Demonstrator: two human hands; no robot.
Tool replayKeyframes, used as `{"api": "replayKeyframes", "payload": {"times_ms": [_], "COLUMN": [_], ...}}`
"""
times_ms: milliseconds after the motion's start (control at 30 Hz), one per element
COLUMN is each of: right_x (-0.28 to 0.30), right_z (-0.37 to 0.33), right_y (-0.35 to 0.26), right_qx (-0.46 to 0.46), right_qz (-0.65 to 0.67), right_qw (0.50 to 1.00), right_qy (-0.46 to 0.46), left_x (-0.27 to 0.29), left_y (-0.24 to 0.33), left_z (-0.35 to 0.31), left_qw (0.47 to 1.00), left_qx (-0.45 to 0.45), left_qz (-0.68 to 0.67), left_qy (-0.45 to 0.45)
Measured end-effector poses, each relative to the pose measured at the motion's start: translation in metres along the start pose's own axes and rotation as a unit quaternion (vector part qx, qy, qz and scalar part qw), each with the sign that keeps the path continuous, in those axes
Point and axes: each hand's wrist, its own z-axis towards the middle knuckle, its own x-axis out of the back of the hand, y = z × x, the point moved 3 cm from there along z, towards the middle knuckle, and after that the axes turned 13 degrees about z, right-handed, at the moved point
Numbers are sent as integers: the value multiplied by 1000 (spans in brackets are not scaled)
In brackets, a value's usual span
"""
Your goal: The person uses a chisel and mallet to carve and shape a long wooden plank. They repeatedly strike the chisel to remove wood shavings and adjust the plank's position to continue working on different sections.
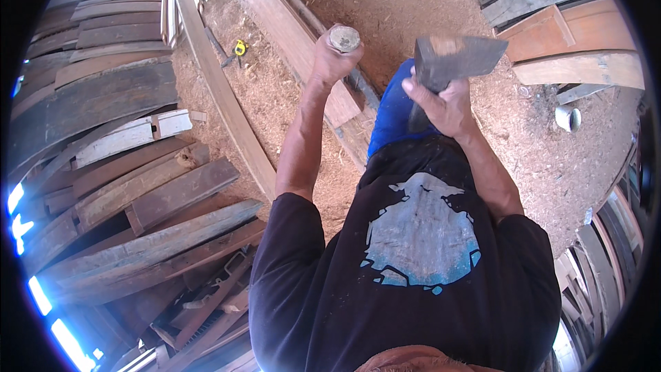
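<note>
My left hand [332,62] is closed around the handle of what looks like a chisel [344,38]. Its round, worn butt faces up, and its lower part is hidden below the fist. Under that fist runs a thick reddish wooden beam [296,34]. Raised to the right of it, my right hand [447,105] grips a mallet [460,56] with a blocky, dark, worn wooden head. The mallet is apart from the chisel and slightly blurred, held over my blue-clad leg.
A long narrow board [231,103] lies left of the beam. Beside it on the sawdust is a yellow tape measure [240,47]. Stacked planks [103,96] fill the left side; more boards [571,34] lie at the far right, near a white pipe-like piece [568,118].
</note>
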Motion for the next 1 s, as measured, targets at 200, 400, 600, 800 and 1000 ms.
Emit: {"api": "replayKeyframes", "payload": {"times_ms": [200, 400, 600, 800, 1000], "right_x": [-28, -34, -34, -20, -7], "right_z": [50, 63, 49, 47, 46], "right_y": [-42, 35, 24, -3, -13], "right_qx": [125, -77, -57, -72, -45], "right_qz": [-38, -394, -242, -74, -58], "right_qw": [990, 902, 965, 994, 997], "right_qy": [46, -162, -88, -41, -14], "left_x": [-9, -11, -5, 20, 10], "left_y": [-6, -1, -13, 4, -5], "left_z": [-1, -12, -14, -9, -13], "left_qw": [1000, 994, 995, 996, 996], "left_qx": [-26, -70, -31, 82, 75], "left_qz": [-9, 54, -92, -26, -41], "left_qy": [-2, -68, 7, 22, 13]}}
